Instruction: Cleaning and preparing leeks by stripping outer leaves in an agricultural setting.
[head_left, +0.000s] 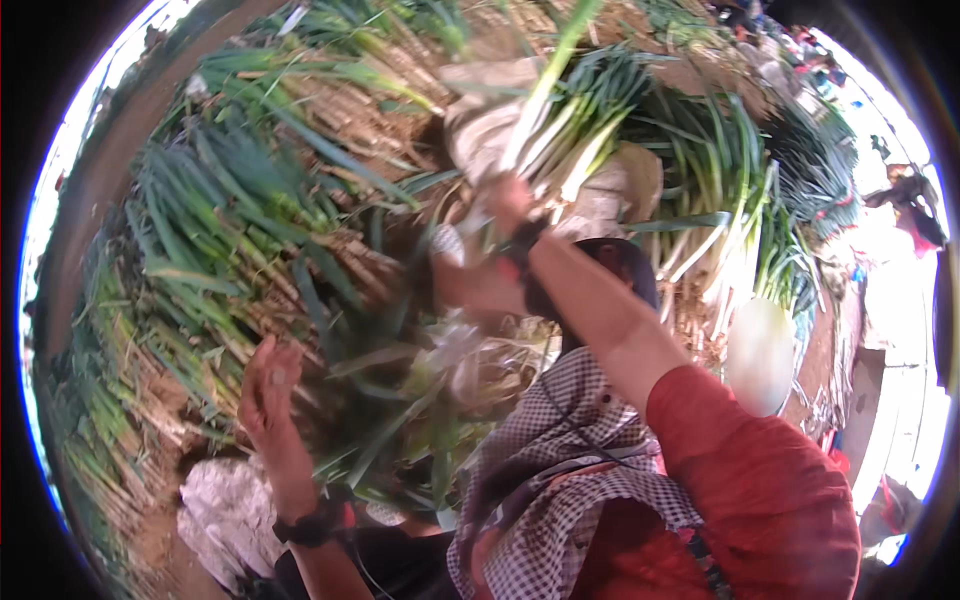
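My right hand [510,205], stretched forward and blurred by motion, is closed round the pale lower end of a leek [540,100]. Its green top points up and away. Just beyond and to the right lies a bunch of cleaned leeks [595,115] with white stalks, on a pale sack [625,185]. To the left, my left hand [270,385] is raised with its fingers extended and nothing visible in it. It is beside a heap of uncleaned leeks [230,230] with soil-stained stalks. Loose leaves [400,420] lie between my arms.
More leeks with bright white stalks [735,240] are piled at the right. A smooth white oval object [760,355], blurred, is near my right elbow. A crumpled whitish bundle [230,515] lies by my left wrist. Further dirty stalks [345,110] cover the far ground.
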